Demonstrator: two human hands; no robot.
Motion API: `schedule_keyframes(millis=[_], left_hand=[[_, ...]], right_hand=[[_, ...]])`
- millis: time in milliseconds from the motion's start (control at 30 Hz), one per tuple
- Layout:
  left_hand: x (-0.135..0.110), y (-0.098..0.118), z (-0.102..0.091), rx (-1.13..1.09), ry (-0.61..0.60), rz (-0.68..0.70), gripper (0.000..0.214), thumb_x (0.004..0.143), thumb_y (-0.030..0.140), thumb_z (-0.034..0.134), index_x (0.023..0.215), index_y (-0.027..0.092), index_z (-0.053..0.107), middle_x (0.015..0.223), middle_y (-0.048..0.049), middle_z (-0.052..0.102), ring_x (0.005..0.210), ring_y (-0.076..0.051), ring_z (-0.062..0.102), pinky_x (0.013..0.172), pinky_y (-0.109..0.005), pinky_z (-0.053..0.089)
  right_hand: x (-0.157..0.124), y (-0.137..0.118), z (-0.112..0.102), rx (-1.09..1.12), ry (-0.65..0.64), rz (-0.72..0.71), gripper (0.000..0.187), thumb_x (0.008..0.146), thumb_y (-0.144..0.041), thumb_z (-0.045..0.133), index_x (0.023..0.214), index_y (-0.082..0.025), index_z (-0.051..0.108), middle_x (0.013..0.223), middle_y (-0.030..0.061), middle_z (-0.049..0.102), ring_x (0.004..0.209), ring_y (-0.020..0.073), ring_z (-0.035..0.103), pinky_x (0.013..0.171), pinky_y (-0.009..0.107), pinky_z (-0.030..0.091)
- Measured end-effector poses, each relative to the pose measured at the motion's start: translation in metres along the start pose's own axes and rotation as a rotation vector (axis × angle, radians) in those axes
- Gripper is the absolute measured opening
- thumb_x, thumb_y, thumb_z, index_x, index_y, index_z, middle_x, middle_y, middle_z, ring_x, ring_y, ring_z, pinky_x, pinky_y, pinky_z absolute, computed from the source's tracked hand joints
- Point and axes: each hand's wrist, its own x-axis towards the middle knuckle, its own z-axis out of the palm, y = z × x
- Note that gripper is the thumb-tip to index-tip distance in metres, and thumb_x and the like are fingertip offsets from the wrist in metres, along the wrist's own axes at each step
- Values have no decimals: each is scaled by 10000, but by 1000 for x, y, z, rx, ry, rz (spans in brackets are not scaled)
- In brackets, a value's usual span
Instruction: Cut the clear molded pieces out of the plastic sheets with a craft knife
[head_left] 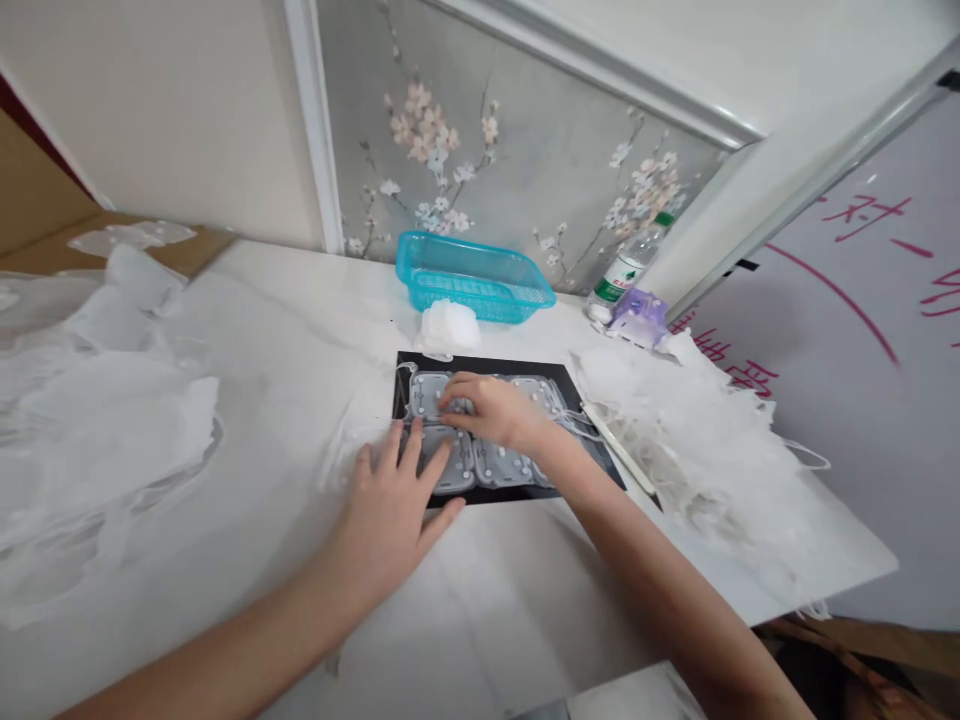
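Several flat grey rounded panels (500, 466) with small white dots lie in two rows on a black sheet (487, 500). White cords (581, 422) trail from their right side, and another loops at the top left corner. My left hand (394, 490) rests with fingers spread, its fingertips on the lower left panel and the sheet's left edge. Over the upper row, my right hand (487, 408) is closed, fingertips pinched together at the upper left panel. What lies between those fingertips is hidden.
Behind the sheet are a white bundle (448, 328) and a blue plastic basket (476, 275). A bottle (626, 270) and a purple packet (639, 318) stand at the back right. White plastic-like heaps lie left (112, 400) and right (675, 430); a pale stick (619, 447) borders the sheet.
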Motion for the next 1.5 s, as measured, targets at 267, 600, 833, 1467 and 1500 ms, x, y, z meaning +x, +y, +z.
schedule_keyframes(millis=[267, 600, 833, 1467, 1500], left_hand=[[-2, -6, 10, -135, 6, 24, 574, 855, 564, 368, 1263, 190, 521, 1386, -146, 434, 1313, -354, 305, 981, -589, 299], [0, -8, 10, -176, 17, 87, 557, 866, 514, 375, 1266, 146, 494, 1324, -112, 505, 1257, -318, 365, 998, -528, 281], [1, -9, 9, -193, 15, 104, 550, 868, 499, 372, 1245, 121, 504, 1339, -99, 491, 1249, -320, 349, 987, -515, 286], [-1, -9, 8, -130, 13, 103, 562, 884, 507, 320, 1265, 131, 492, 1329, -85, 501, 1133, -302, 415, 839, -454, 336], [-1, -9, 8, -122, 10, 105, 558, 884, 506, 318, 1258, 132, 496, 1326, -85, 504, 1116, -301, 425, 825, -452, 337]], right_hand=[[-7, 4, 12, -42, 39, -76, 189, 905, -276, 472, 972, -178, 619, 1012, 46, 610, 803, 121, 583, 643, 219, 386], [-5, -19, 23, -608, -22, 49, 312, 955, -217, 240, 996, -178, 547, 1002, 79, 604, 666, 152, 592, 468, 286, 236], [7, -20, 21, -602, 33, 217, 331, 967, -284, 198, 1030, -189, 510, 1031, 90, 586, 685, 173, 611, 466, 266, 261], [23, 79, -89, -323, 950, 680, 187, 877, -180, 353, 911, -126, 529, 895, 128, 587, 856, 221, 539, 783, 348, 383], [20, 83, -96, -333, 997, 712, 212, 882, -174, 327, 930, -115, 524, 907, 143, 580, 863, 229, 533, 787, 364, 379]])
